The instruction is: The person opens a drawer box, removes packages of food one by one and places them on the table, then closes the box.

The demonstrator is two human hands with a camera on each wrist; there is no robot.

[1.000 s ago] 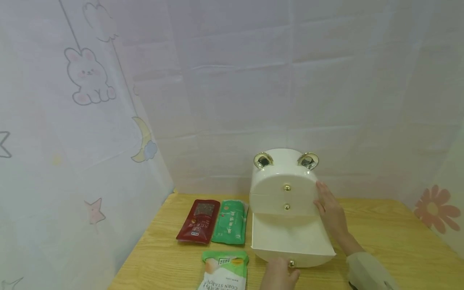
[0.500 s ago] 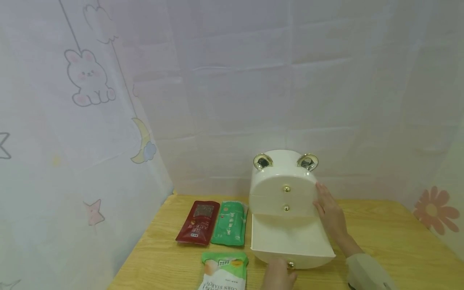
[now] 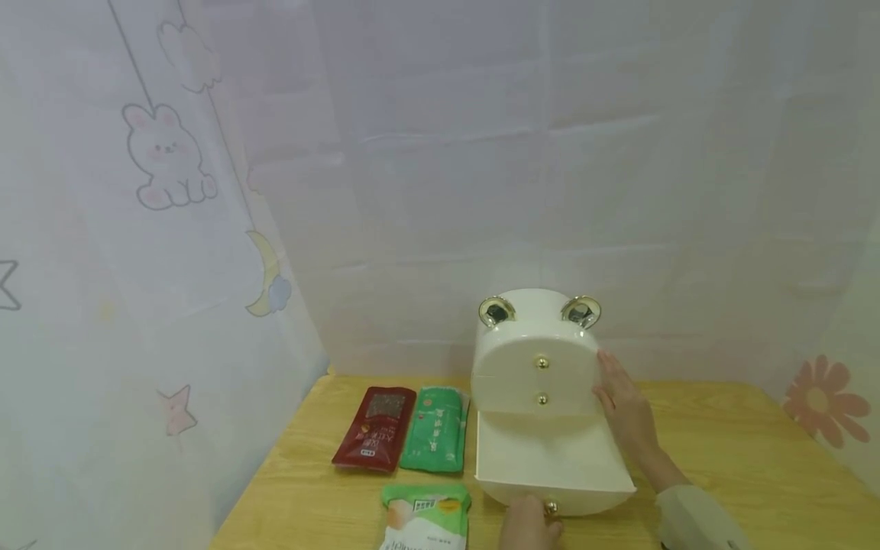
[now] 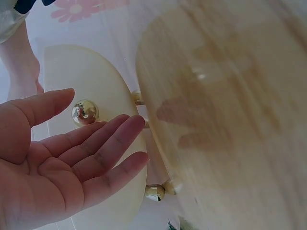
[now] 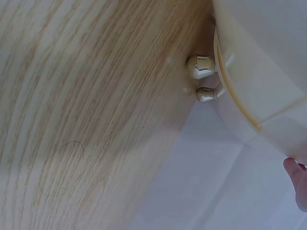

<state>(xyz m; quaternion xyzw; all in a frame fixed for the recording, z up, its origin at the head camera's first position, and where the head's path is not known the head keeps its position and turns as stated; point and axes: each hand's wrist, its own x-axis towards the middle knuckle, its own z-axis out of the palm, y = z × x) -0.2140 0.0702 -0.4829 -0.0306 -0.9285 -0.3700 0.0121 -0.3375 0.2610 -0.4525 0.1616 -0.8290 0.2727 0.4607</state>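
A cream storage box (image 3: pixel 539 332) with frog-like gold-rimmed eyes stands on the table, its bottom drawer (image 3: pixel 550 454) pulled out toward me. At the drawer front is my left hand (image 3: pixel 528 525), beside the gold knob (image 3: pixel 551 507). The left wrist view shows that hand (image 4: pixel 72 167) palm up, fingers extended and slightly bent, overlapping the lower part of the drawer front (image 4: pixel 86 67) by the knob (image 4: pixel 85 112). My right hand (image 3: pixel 627 405) rests on the box's right side with its fingers extended. Only part of the right hand (image 5: pixel 298 184) shows in the right wrist view, fingertips against the box.
Left of the box lie a dark red packet (image 3: pixel 374 428) and a green packet (image 3: pixel 436 431). A green-and-white corn starch bag (image 3: pixel 429 519) lies nearer me, cut off by the frame. Printed cloth (image 3: pixel 440 191) hangs behind the wooden table (image 3: pixel 715 451). Short gold feet (image 5: pixel 200 66) support the box.
The head view has tilted up slightly, so everything sits a little lower in it. Both hands, the drawer and the packets keep nearly the same places.
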